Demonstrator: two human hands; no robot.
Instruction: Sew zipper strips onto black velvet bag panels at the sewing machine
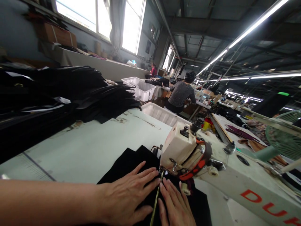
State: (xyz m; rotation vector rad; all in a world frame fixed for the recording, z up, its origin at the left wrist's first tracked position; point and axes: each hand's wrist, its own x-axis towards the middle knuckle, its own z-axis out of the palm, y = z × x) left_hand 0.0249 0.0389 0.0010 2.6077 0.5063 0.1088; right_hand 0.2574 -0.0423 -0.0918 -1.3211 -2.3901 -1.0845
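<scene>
Black fabric (131,164) lies on the pale table under the head of a sewing machine (181,147). A narrow gold zipper (155,201) runs along the fabric up to the needle area. My left hand (131,191) rests flat on the cloth, left of the zipper, fingers stretched toward the needle. On the zipper's other side, my right hand (175,202) presses down with its fingers extended, close beneath the machine head. The spot where needle and cloth meet is mostly hidden by the machine head and fingers.
A large pile of black fabric pieces (70,91) covers the table's left side. White plastic bins (162,113) stand beyond the table's far edge. Ahead, a co-worker (181,94) sits facing away. A green fan (285,135) is at the right.
</scene>
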